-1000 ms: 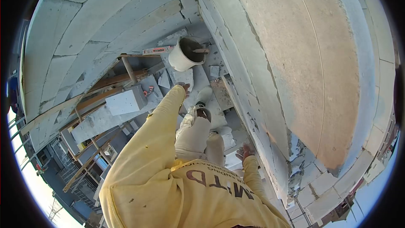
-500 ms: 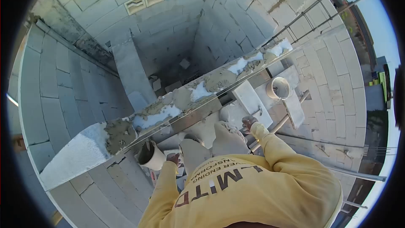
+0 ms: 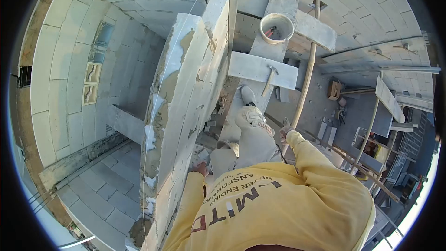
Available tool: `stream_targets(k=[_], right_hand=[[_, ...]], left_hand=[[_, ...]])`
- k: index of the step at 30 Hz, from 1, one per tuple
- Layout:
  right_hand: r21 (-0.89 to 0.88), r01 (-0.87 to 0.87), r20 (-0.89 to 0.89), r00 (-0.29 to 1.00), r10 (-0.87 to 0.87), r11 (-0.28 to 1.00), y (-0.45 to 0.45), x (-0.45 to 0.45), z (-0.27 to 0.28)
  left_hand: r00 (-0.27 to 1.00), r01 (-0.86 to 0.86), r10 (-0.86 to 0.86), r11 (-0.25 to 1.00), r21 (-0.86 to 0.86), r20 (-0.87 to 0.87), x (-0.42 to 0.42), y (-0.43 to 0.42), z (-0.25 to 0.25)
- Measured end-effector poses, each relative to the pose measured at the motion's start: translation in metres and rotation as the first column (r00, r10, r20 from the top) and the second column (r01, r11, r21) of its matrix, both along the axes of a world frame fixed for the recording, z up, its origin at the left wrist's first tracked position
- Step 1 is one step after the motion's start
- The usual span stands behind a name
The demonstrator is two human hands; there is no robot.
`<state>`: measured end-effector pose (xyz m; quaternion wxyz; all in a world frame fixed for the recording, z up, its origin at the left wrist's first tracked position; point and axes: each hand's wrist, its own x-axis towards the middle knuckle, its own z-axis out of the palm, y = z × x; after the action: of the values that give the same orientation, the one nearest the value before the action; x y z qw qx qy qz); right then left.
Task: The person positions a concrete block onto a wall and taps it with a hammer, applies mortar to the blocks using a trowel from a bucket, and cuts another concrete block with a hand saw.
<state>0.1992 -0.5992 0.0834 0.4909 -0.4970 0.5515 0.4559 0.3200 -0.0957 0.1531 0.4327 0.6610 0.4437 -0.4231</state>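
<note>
My right hand (image 3: 285, 133) is beside my right thigh, near a wooden pole (image 3: 305, 83). A finger points forward and I see nothing in its grasp. My left hand (image 3: 200, 169) hangs low between my left leg and the block wall (image 3: 188, 88). Its fingers are too small and partly hidden to read, and greyish pieces show just ahead of it. In front of my foot, a hammer (image 3: 268, 82) lies on a pale block (image 3: 246, 66). Beyond that stands a whitish bucket (image 3: 278, 40) with a red-handled tool (image 3: 270, 32) inside.
Grey mortar (image 3: 162, 116) with white patches covers the wall top, and a thin string line runs along it. I stand on a narrow plank (image 3: 234, 128), with lower floor at both sides. A long upright metal bar (image 3: 233, 14) rises beside the wall. Timber and blocks lie lower right.
My view has swung right, so the mortared wall now runs up the left side. The bucket by my left hand has left view. My right hand is now farther from the hammer.
</note>
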Motion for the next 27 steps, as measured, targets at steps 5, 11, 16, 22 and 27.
stream_targets(k=[5,11,16,22,27], right_hand=[[-0.051,0.438,0.089,0.897,-0.432,0.898,-0.037,0.044,-0.005],[-0.048,-0.077,0.096,0.992,0.082,0.996,-0.089,0.095,-0.114],[-0.144,-0.395,0.03,0.915,0.403,0.907,-0.126,0.09,-0.271],[-0.235,0.176,-0.029,0.982,-0.187,0.956,-0.142,0.146,-0.355],[-0.296,0.492,0.034,0.862,-0.506,0.818,-0.139,0.172,-0.422]], left_hand=[[0.999,0.05,-0.048,0.986,-0.158,0.012,0.082,-0.118,0.007],[0.974,0.225,-0.226,0.968,-0.109,0.004,0.171,-0.236,-0.067],[0.904,0.424,-0.421,0.905,-0.03,0.077,0.213,-0.276,-0.203],[0.78,0.61,-0.611,0.791,0.052,0.137,0.296,-0.356,-0.331],[0.67,0.697,-0.693,0.711,0.096,0.268,0.358,-0.401,-0.477]])
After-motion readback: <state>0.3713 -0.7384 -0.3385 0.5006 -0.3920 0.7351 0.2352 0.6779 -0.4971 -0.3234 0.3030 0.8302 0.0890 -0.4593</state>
